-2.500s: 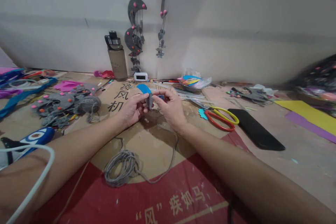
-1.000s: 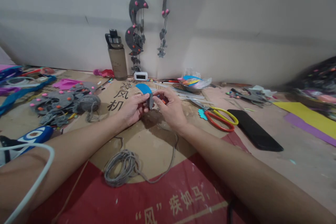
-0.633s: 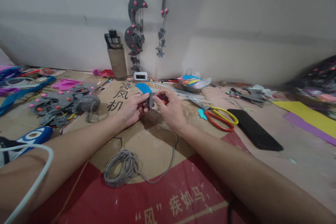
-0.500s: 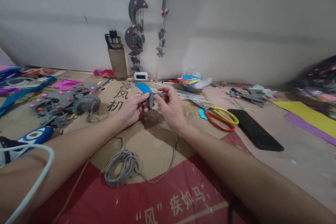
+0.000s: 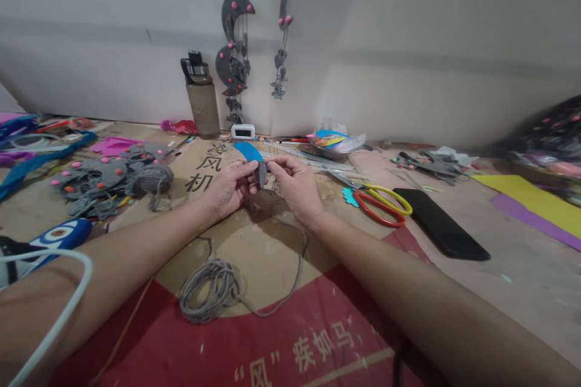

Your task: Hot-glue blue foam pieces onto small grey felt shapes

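Observation:
A blue crescent-shaped piece has its lower part covered in grey yarn wraps. My left hand pinches it between thumb and fingers, with the bare blue tip pointing up and left. Close by on the right, my right hand is closed at the thumb and forefinger on the grey yarn beside the wrapped edge. The strand between its fingertips is too thin to make out clearly. Below both hands a loose coil of grey yarn lies on the cardboard, its strand curving up toward my right hand.
Scissors with red and yellow handles and a black phone lie at right. Finished grey crescents and a yarn ball sit at left. A bottle, small clock and filled bowl stand along the wall.
My right hand's fingers have drawn together and lowered slightly, from raised over the crescent to a pinch at its right edge. The left hand keeps its hold almost unmoved.

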Tool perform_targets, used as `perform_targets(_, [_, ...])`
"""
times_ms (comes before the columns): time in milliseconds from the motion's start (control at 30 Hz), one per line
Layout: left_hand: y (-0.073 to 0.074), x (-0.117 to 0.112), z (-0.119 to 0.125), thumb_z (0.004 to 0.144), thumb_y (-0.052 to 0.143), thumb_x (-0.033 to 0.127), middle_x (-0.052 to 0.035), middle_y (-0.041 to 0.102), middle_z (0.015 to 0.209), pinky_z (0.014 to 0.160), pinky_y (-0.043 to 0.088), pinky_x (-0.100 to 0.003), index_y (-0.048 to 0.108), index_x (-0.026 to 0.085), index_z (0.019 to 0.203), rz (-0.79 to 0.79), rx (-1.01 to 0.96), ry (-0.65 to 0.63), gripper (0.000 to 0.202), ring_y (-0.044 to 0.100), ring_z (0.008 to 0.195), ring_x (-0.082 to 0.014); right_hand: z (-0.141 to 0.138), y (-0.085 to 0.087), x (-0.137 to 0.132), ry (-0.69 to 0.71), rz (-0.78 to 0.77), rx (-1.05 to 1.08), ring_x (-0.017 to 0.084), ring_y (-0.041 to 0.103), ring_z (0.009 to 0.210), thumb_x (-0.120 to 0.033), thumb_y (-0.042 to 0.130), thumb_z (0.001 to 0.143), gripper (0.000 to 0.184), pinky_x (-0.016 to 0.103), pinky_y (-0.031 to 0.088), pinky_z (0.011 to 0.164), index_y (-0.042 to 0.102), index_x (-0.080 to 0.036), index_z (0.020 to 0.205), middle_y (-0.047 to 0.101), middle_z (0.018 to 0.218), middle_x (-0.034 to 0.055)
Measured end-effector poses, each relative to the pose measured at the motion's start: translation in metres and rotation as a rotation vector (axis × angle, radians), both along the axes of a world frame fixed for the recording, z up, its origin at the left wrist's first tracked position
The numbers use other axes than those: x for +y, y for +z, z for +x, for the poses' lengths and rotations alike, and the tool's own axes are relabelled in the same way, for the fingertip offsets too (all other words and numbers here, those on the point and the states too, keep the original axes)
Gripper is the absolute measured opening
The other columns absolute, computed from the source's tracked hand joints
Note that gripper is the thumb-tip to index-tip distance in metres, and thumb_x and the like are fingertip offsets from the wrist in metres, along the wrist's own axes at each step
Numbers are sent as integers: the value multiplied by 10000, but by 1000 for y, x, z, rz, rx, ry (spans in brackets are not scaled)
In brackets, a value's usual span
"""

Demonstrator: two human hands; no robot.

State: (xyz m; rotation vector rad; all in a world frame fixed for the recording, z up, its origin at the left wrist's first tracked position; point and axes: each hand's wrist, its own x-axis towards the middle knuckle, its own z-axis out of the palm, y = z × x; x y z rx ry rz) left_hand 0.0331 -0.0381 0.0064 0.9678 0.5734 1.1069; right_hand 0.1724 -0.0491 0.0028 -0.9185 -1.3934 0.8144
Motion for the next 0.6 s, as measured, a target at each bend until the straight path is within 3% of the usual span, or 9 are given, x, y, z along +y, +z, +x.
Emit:
perform_targets(167, [-1, 0, 1, 714, 666, 226, -29, 585, 637, 421, 387, -171, 567, 116, 736, 8, -20, -3, 149, 544, 555, -97, -2, 1, -3, 39, 2, 46, 104, 578, 647, -304, 572, 754, 136, 254, 471, 682, 629, -182, 776, 635, 709, -10])
perform_targets(333, [-3, 1, 3, 699, 692, 230, -13, 592, 680, 528, 468, -201, 570, 128, 748, 1, 14, 87, 166, 559, 597, -92, -3, -2, -3, 13, 32, 13, 123, 595, 714, -312, 552, 767, 164, 267, 479, 696, 631, -171, 792, 650, 784, 21])
perform_targets(467, [-4, -4, 9, 696, 692, 249, -33, 626, 759, 606, 495, -239, 597, 125, 755, 8, 51, 173, 167, 594, 694, -121, -1, -8, 0, -52, 75, -101, 142, 599, 790, -334, 524, 793, 191, 290, 474, 746, 644, -189, 827, 656, 837, 30])
perform_targets(600, [0, -12, 12, 723, 653, 263, -70, 661, 852, 621, 500, -245, 643, 124, 803, 65, 88, 164, 161, 615, 790, -159, 1, -10, -1, -103, 110, -238, 152, 587, 814, -342, 506, 812, 201, 301, 459, 756, 657, -212, 838, 657, 854, 25])
